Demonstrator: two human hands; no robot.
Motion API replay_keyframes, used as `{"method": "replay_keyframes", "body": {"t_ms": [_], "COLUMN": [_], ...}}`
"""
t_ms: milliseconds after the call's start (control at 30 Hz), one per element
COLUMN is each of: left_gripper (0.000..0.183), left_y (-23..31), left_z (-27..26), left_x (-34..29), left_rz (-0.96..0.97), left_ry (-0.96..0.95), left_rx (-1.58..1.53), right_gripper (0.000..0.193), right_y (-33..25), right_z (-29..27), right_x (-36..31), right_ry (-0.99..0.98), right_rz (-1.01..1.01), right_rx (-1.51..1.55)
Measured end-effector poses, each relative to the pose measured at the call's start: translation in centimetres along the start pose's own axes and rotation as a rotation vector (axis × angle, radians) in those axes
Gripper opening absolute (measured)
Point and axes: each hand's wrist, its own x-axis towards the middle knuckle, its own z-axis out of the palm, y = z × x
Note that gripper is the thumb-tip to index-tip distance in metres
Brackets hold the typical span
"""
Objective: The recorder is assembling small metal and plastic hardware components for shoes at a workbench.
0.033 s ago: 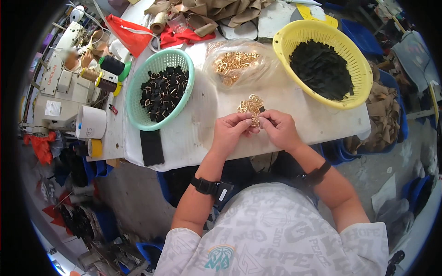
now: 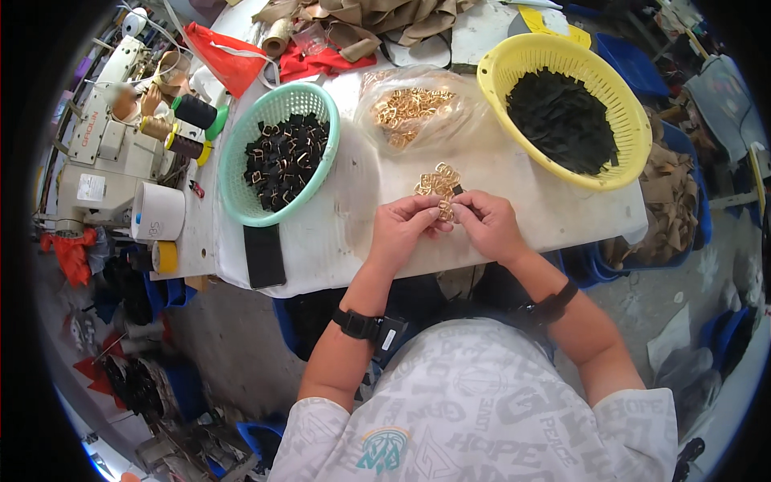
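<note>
My left hand (image 2: 405, 228) and my right hand (image 2: 487, 227) meet near the table's front edge, fingertips almost touching. Between them is a gold metal buckle (image 2: 446, 211), pinched by the left thumb and forefinger. From the closed fingers of the right hand pokes a short black fabric strip (image 2: 458, 190); the rest of it is hidden. Just beyond the fingertips lies a small pile of gold buckles (image 2: 434, 184). A mint-green basket (image 2: 332, 153) at the left holds black strips looped with gold buckles. At the right, a yellow basket (image 2: 630, 120) holds plain black strips.
Behind the pile, a clear plastic bag (image 2: 470, 120) contains more gold buckles. A black phone (image 2: 265, 257) lies below the green basket. Thread spools (image 2: 193, 112) and a sewing machine (image 2: 104, 161) stand at the left. Brown fabric (image 2: 385, 20) is heaped at the back.
</note>
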Motion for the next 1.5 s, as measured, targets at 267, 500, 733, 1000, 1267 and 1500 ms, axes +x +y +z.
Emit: {"method": "replay_keyframes", "body": {"t_ms": [267,500,733,1000,1267,1500], "left_gripper": [0.024,0.026,0.021,0.016,0.02,0.007], "left_y": [-0.3,-0.1,0.1,0.2,-0.1,-0.2], "left_z": [-0.2,-0.3,-0.7,0.0,0.0,-0.9], "left_x": [0.1,0.2,0.5,0.5,0.3,0.3], "left_rz": [0.026,-0.004,-0.017,0.006,0.035,0.191], "left_ry": [-0.013,-0.043,-0.094,-0.002,0.05,0.275], "left_rx": [-0.022,-0.023,-0.038,-0.07,-0.095,0.356], "right_gripper": [0.013,0.014,0.014,0.014,0.012,0.013], "right_y": [0.1,-0.8,-0.4,-0.5,-0.5,0.1], "right_z": [0.1,0.3,0.0,0.1,0.2,0.0], "right_x": [-0.1,0.0,0.0,-0.2,0.0,-0.2], "right_ry": [-0.01,-0.025,-0.055,-0.063,0.03,0.217], "right_rz": [0.002,-0.024,-0.065,-0.053,-0.165,0.023], "right_rx": [0.044,0.018,-0.042,-0.038,-0.178,0.07]}}
